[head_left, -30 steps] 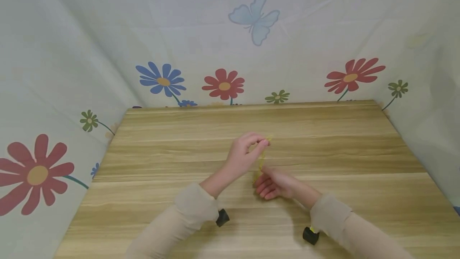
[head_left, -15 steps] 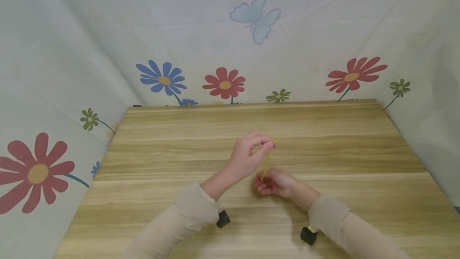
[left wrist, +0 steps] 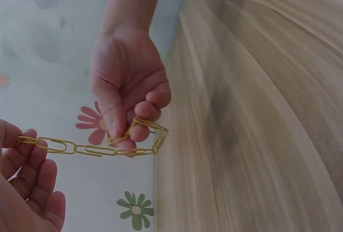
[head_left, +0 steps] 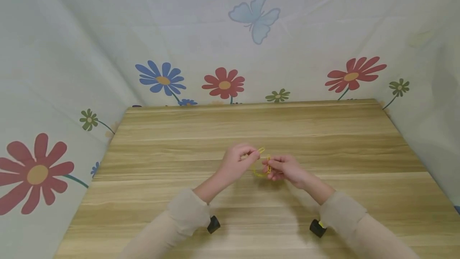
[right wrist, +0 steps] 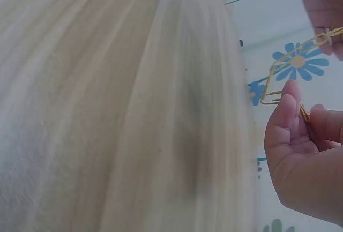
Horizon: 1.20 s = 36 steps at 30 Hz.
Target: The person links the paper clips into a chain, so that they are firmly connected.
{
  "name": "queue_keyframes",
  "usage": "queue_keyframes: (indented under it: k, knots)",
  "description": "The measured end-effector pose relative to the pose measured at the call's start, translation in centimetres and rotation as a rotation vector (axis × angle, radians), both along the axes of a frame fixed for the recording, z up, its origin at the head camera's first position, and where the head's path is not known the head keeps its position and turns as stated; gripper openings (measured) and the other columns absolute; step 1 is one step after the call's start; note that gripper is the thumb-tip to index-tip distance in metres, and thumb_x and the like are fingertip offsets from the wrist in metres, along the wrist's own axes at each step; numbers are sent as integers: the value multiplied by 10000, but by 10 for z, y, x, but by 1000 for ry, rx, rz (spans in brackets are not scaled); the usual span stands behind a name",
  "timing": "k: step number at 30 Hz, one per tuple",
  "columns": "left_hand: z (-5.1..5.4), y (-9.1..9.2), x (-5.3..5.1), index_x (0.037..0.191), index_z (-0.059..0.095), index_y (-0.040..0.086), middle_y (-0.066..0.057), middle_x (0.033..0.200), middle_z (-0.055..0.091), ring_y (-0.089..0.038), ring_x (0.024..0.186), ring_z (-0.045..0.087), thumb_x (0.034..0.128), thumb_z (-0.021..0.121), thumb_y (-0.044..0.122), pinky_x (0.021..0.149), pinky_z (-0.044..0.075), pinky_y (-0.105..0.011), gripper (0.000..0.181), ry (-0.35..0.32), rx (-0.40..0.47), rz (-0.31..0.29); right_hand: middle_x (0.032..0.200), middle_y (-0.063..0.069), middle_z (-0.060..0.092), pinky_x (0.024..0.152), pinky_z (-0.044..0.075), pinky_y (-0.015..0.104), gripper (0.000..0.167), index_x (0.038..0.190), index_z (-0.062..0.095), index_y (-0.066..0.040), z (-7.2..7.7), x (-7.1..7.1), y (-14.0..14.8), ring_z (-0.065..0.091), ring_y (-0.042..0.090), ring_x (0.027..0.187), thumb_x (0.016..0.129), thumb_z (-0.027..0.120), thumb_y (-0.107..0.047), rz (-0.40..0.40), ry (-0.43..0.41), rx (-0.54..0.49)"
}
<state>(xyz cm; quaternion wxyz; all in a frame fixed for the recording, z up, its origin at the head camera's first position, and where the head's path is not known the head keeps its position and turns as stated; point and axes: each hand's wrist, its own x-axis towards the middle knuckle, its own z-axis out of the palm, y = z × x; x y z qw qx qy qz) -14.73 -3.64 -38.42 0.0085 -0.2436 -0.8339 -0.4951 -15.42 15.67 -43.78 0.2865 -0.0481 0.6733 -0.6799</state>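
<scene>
A chain of linked yellow paper clips [left wrist: 96, 150] sags between the two hands above the table. My left hand [head_left: 235, 162] pinches one end between thumb and index finger, and one clip [head_left: 262, 150] sticks out past the fingertips. At the other end my right hand [head_left: 289, 170] pinches a paper clip [head_left: 268, 164] between thumb and fingers, with the other fingers loosely curled. In the left wrist view the right hand [left wrist: 128, 76] faces the left hand [left wrist: 29, 186] across the chain. The right wrist view shows the chain bent near the right fingertips [right wrist: 290, 90].
Both hands are over the middle of a wood-grain table [head_left: 179, 131]. A pale curtain [head_left: 305, 19] with printed flowers and a butterfly stands behind and beside it. Small black devices [head_left: 213, 224] are worn on both wrists.
My left hand has come down and slightly left. My right hand has risen and shifted right, now level with the left, holding a clip upright. The chain sags in a curve between them.
</scene>
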Motion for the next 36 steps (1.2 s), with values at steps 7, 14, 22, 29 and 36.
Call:
queue_keyframes:
  k: [7, 14, 22, 29, 36]
  knots:
    - [-12, -4, -4, 819, 679, 85, -19, 840, 656, -90, 766, 571, 863, 539, 178, 668, 459, -204, 174, -39, -32, 6, 777, -5, 667, 616, 509, 256, 385, 1107, 464, 198, 16, 0, 6, 605, 66, 610, 891, 501, -118, -27, 95, 87]
    - [-18, -5, -4, 791, 682, 99, -10, 820, 652, -82, 730, 539, 848, 557, 179, 653, 431, -197, 158, -59, -52, 27, 693, -31, 633, 618, 510, 278, 345, 990, 539, 176, 29, 1, 9, 597, 96, 615, 843, 582, -133, -53, 185, 176]
    - [-23, -6, -5, 766, 677, 104, -3, 822, 649, -81, 749, 547, 841, 555, 162, 671, 437, -207, 154, -85, -54, 28, 692, -44, 628, 606, 490, 254, 231, 945, 551, 145, 35, 2, 12, 589, 87, 629, 823, 565, -50, -52, 233, 147]
    - [-22, -6, -4, 770, 675, 101, -11, 833, 654, -93, 772, 559, 841, 550, 157, 703, 441, -228, 155, -94, -57, 28, 709, -69, 624, 609, 487, 235, 263, 975, 525, 157, 38, 2, 13, 579, 55, 629, 819, 574, -50, -76, 226, 136]
    - [-23, -8, -4, 772, 676, 95, -8, 831, 660, -89, 769, 568, 836, 552, 159, 714, 447, -231, 153, -94, -59, 35, 711, -73, 610, 609, 485, 236, 265, 963, 543, 113, 36, 0, 14, 563, 69, 619, 852, 565, -126, -117, 219, 123]
